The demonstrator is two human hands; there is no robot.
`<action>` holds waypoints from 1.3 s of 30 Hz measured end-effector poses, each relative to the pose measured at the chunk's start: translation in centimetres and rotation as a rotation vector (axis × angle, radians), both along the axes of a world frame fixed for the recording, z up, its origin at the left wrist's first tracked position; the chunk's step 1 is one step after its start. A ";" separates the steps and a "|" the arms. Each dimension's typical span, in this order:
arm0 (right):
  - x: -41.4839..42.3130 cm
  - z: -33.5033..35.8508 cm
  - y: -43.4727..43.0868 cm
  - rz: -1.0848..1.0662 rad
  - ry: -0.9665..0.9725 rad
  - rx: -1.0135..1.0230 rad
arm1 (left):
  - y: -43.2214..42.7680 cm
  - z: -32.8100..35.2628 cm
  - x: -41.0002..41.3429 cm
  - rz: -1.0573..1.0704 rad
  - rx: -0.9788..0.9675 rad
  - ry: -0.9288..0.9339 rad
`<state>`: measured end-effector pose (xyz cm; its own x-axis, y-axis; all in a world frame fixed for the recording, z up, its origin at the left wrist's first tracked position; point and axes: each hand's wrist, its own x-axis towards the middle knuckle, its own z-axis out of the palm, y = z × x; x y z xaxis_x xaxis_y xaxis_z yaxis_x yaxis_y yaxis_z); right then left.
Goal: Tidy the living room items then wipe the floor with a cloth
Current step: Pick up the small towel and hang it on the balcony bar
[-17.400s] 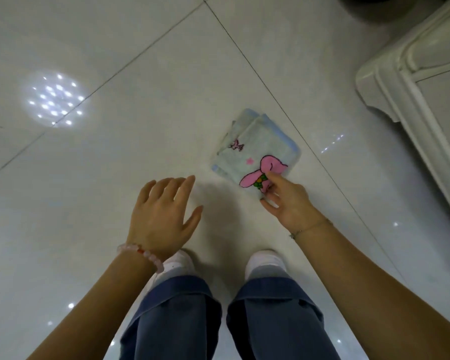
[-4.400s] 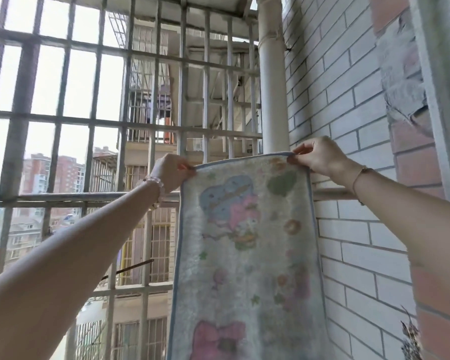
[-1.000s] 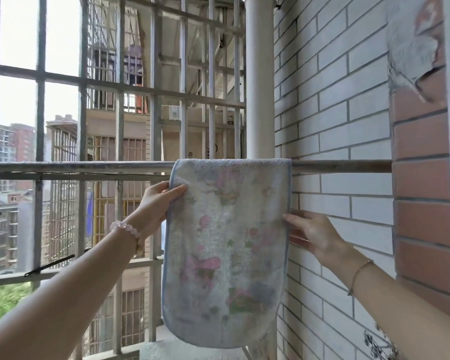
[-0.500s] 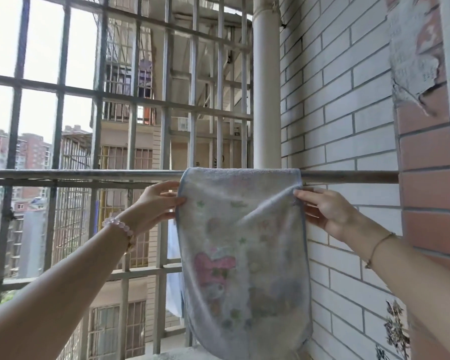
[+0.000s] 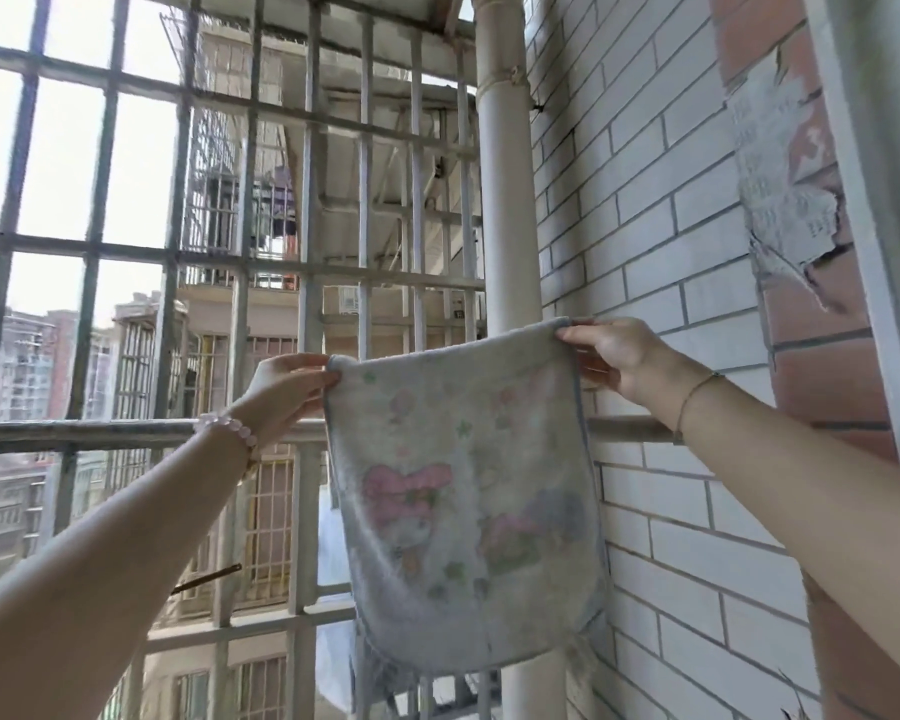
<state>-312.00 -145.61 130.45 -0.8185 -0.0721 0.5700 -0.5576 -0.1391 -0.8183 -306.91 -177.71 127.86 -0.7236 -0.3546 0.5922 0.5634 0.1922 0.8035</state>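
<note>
Head view shows the left hand (image 5: 281, 387) pinching the cloth (image 5: 463, 501) at its 11 o'clock corner, the right hand (image 5: 619, 356) pinching its 1 o'clock corner, cloth hanging before the rail (image 5: 100, 433).

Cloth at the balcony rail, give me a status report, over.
Left hand pinches the cloth at its top left corner, right hand at top right. Cloth hangs between them, top edge above the rail. Nothing in the way; drain pipe behind.
</note>
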 end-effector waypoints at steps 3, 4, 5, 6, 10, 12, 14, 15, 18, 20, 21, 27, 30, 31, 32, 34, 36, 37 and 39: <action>-1.9 1.7 -0.4 -0.043 -0.010 0.052 | -0.4 1.6 -2.3 0.186 -0.075 -0.017; -2.4 1.9 -0.5 -0.060 -0.013 0.077 | -0.7 1.9 -3.3 0.267 -0.119 -0.018; -2.9 1.9 -0.6 -0.082 -0.016 0.101 | -0.9 1.9 -4.1 0.337 -0.169 -0.020; -3.3 1.8 -0.6 -0.114 -0.014 0.132 | -1.0 1.9 -4.7 0.394 -0.220 -0.017; -5.0 0.4 -0.8 -0.305 0.033 0.356 | -0.8 0.9 -5.9 0.530 -0.446 -0.033; -6.0 -0.2 -0.4 -0.372 0.037 0.491 | -0.9 0.6 -6.3 0.538 -0.543 -0.064; -6.7 -0.6 0.0 -0.438 0.024 0.623 | -1.0 0.3 -6.5 0.515 -0.587 -0.115; -6.8 -0.8 0.1 -0.460 0.029 0.664 | -1.1 0.3 -6.4 0.504 -0.605 -0.127; -6.3 -1.0 0.4 -0.468 0.097 0.679 | -1.4 0.1 -5.6 0.531 -0.642 -0.083; -5.4 -1.4 0.4 -0.474 0.176 0.669 | -1.5 -0.1 -4.7 0.534 -0.631 -0.063; -4.8 -1.6 0.4 -0.486 0.214 0.656 | -1.6 -0.4 -4.1 0.531 -0.620 -0.060; 0.6 -4.8 0.1 -0.426 0.335 0.425 | -1.4 -3.3 0.9 0.372 -0.407 -0.006; 3.6 -8.2 0.4 -0.255 0.263 0.349 | 0.0 -6.2 3.6 0.265 -0.308 -0.011; 4.4 -9.6 0.5 -0.218 0.231 0.331 | 0.7 -7.3 4.5 0.222 -0.269 -0.012; 5.0 -10.8 0.6 -0.191 0.203 0.310 | 1.3 -8.2 5.3 0.187 -0.236 -0.002; 6.3 -13.4 0.9 -0.167 0.162 0.272 | 2.7 -10.5 7.0 0.144 -0.189 0.025; 7.3 -16.2 1.3 -0.187 0.164 0.273 | 4.3 -13.0 8.5 0.128 -0.177 0.065; 7.9 -17.7 1.6 -0.215 0.180 0.292 | 5.0 -14.4 9.3 0.141 -0.199 0.082; 9.3 -20.6 2.1 -0.278 0.213 0.337 | 6.3 -17.5 10.5 0.186 -0.279 0.089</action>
